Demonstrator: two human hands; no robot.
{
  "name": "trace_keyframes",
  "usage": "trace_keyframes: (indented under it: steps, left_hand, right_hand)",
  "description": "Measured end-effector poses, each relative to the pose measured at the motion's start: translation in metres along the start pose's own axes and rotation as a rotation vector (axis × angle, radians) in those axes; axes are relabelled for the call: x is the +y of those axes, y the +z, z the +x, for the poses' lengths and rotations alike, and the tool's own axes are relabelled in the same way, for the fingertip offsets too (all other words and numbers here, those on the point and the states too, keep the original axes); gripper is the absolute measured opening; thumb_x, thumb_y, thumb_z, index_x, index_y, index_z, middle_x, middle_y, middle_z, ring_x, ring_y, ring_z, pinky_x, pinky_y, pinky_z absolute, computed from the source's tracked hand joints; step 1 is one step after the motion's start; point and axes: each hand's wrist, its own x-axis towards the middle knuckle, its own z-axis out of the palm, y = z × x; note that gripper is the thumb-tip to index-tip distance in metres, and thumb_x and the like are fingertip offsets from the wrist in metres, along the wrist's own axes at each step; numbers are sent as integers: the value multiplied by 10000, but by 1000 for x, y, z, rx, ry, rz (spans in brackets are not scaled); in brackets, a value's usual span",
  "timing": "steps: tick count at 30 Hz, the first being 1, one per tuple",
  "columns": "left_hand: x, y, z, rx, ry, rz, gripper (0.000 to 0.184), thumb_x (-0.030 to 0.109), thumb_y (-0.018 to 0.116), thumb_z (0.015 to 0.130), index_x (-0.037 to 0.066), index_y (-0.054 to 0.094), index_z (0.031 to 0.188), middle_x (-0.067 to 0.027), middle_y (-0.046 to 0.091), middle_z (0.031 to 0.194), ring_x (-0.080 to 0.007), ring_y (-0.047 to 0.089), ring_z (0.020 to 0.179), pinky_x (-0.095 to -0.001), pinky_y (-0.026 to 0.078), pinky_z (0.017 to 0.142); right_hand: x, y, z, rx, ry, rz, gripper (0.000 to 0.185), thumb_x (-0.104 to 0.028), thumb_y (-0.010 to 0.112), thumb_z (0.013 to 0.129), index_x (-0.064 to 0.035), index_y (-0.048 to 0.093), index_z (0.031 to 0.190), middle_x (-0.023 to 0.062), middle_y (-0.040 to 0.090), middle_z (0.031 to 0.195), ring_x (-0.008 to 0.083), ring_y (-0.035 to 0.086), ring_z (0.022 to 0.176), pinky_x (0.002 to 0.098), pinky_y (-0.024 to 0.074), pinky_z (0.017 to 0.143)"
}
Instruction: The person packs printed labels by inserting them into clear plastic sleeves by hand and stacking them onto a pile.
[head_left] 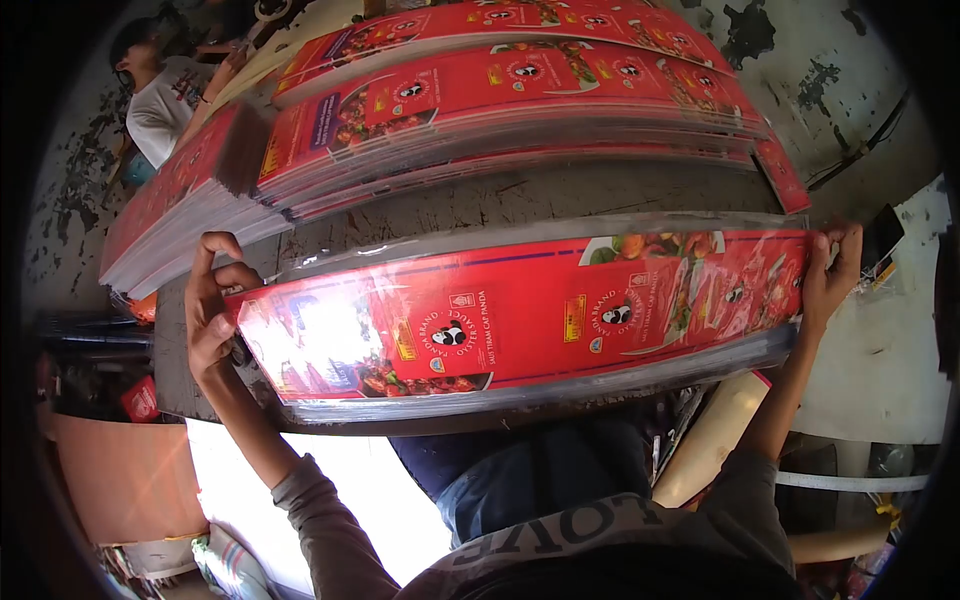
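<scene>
A long stack of red printed sheets (530,310) with panda logos lies across the near side of the dark table (400,215). My left hand (215,305) is at the stack's left end, its fingers curled against the corner. At the right end, my right hand (832,270) grips the upper corner between thumb and fingers. Glare whitens the left part of the top sheet. Clear plastic edging shows along the stack's far and near sides.
Tall piles of similar red sheets (460,90) cover the table's far side, with another pile (180,190) at the left. A person (165,105) in a white shirt is at the upper left. A pale roll (710,440) stands below the table's right side.
</scene>
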Motion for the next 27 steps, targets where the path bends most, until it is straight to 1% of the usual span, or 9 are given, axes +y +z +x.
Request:
trace_keyframes:
  steps: [1, 2, 4, 6, 8, 9, 12, 22, 27]
  left_hand:
    - [2, -3, -1, -7, -102, 55, 748, 553, 702, 512, -48, 425, 861, -76, 518, 642, -82, 464, 507, -154, 321, 482]
    - [-3, -8, -3, -2, -98, 59, 748, 553, 702, 512, -48, 425, 861, -76, 518, 642, -82, 464, 507, -154, 321, 482]
    - [-24, -21, -8, -184, -79, -108, 891, 743, 587, 476, -69, 453, 817, -89, 516, 619, -101, 491, 526, -174, 339, 480]
    - [-23, -24, -8, -268, -51, 46, 1073, 870, 401, 444, -132, 493, 817, -165, 564, 691, -155, 541, 557, -229, 410, 503]
    - [-15, -12, -7, -446, -26, -294, 999, 831, 392, 535, -110, 501, 850, -182, 569, 804, -168, 536, 696, -266, 433, 578]
    - [-26, -16, -7, -566, 93, -477, 1094, 846, 221, 578, -163, 525, 872, -273, 554, 914, -286, 550, 806, -351, 439, 738]
    - [-33, -26, -13, -551, 133, -621, 1075, 829, 212, 598, -159, 523, 887, -266, 552, 931, -283, 548, 827, -350, 437, 750]
    - [-42, -28, -21, -384, 36, -632, 1014, 770, 183, 665, -148, 518, 937, -243, 543, 989, -274, 542, 894, -347, 430, 788]
    - [-50, -32, -27, -455, -30, -477, 984, 741, 169, 699, -142, 515, 962, -231, 539, 1018, -270, 539, 928, -346, 427, 807]
  right_hand:
    - [0, -1, -1, 66, -60, -2, 198, -148, 524, 781, -1, 423, 692, 60, 418, 692, 168, 420, 645, 271, 371, 642]
    - [1, -3, -1, 70, -63, 3, 198, -148, 524, 781, -1, 423, 692, 60, 418, 692, 168, 420, 645, 271, 371, 642]
    - [3, -6, -2, 180, -192, 4, 224, -171, 521, 776, 4, 422, 678, 85, 434, 703, 172, 438, 666, 291, 388, 671]
    - [1, -8, -5, 234, -207, -14, 319, -264, 516, 803, 6, 421, 662, 96, 448, 714, 176, 447, 680, 325, 410, 728]
    - [0, -9, -9, 338, -183, -31, 420, -369, 488, 823, 7, 420, 648, 101, 457, 729, 187, 458, 693, 363, 408, 797]
    - [-2, -9, -7, 365, -211, -51, 492, -453, 451, 826, 2, 422, 640, 102, 460, 739, 198, 464, 705, 350, 417, 765]
    - [3, -13, -9, 384, -256, -65, 497, -456, 444, 828, -2, 411, 629, 107, 459, 749, 207, 469, 718, 332, 418, 716]
    - [-18, -29, -17, 517, -223, -23, 535, -471, 370, 852, 1, 343, 603, 111, 430, 730, 219, 484, 699, 405, 438, 791]
    - [-12, -55, -40, 506, -261, -215, 470, -388, 359, 879, -2, 359, 611, 117, 443, 725, 198, 441, 622, 300, 353, 551]
